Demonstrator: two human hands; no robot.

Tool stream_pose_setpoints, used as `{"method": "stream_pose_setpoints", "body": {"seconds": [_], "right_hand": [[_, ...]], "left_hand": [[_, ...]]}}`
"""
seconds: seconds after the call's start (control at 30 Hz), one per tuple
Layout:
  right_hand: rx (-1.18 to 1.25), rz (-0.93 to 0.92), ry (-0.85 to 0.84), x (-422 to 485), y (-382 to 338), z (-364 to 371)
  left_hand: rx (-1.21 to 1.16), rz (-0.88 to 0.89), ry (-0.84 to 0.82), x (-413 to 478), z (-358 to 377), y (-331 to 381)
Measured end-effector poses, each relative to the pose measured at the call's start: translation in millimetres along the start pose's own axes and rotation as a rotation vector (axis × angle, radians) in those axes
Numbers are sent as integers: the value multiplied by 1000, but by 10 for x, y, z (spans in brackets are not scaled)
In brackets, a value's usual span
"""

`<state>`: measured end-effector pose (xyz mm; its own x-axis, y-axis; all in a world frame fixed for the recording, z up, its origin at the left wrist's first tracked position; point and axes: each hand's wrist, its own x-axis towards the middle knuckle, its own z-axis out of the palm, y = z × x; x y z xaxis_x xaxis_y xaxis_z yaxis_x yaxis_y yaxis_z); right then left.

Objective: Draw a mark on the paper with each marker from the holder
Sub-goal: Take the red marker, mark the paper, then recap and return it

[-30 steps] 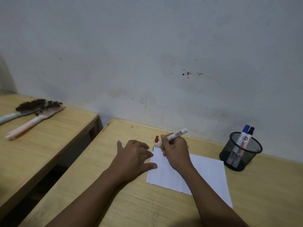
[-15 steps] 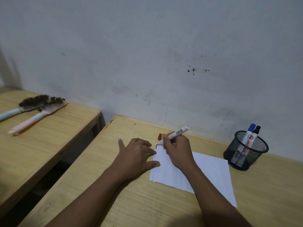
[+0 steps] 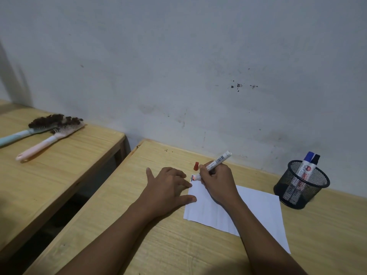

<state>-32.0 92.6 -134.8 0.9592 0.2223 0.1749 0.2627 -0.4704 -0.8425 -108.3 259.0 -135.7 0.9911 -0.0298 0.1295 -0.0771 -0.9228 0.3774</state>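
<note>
A white sheet of paper [image 3: 256, 207] lies on the wooden desk [image 3: 178, 245]. My right hand [image 3: 217, 183] grips a white marker [image 3: 217, 160] with a red tip, its tip down on the paper's far left corner beside small dark and red marks. The marker's red cap [image 3: 196, 166] stands on the desk just beyond the corner. My left hand [image 3: 166, 189] lies flat, fingers spread, pinning the paper's left edge. A black mesh holder [image 3: 301, 185] at the right holds a blue-capped marker [image 3: 306, 164] and a black-capped marker [image 3: 315, 158].
A second wooden table [image 3: 49, 165] stands to the left across a gap, with a blue-handled brush [image 3: 23, 133] and a pink-handled brush [image 3: 47, 141] on it. A stained white wall [image 3: 198, 76] runs right behind both desks.
The view has shifted slightly. My right hand keeps the marker tip at the paper's corner, and a small red mark now shows there. My left hand stays put.
</note>
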Motion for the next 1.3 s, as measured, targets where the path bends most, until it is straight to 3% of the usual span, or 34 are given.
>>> {"method": "stream_pose_setpoints", "body": {"seconds": [0.27, 0.47, 0.57, 0.7, 0.77, 0.87, 0.97, 1.1, 1.3], "right_hand": [[22, 14, 3, -11, -19, 15], [588, 210, 128, 73, -96, -209], [780, 216, 234, 143, -218, -376], [753, 161, 233, 109, -316, -547], [722, 145, 230, 57, -338, -652], [704, 133, 252, -29, -334, -852], [702, 135, 294, -90, -335, -1057], [721, 92, 324, -177, -432, -1263], [705, -8, 362, -443, -666, -1599]], "left_hand": [[7, -7, -2, 7, 2, 0], [-39, -53, -8, 52, -10, -12], [-107, -154, 75, 223, -98, 131], [-97, -223, 99, 628, -142, 317], [-32, -212, 43, 781, -124, 350], [-14, -181, 91, 850, -164, 440], [-231, -162, 172, 806, -312, 621], [-848, -1, 145, 618, -552, 979], [-968, 108, 135, 399, -822, 1538]]}}
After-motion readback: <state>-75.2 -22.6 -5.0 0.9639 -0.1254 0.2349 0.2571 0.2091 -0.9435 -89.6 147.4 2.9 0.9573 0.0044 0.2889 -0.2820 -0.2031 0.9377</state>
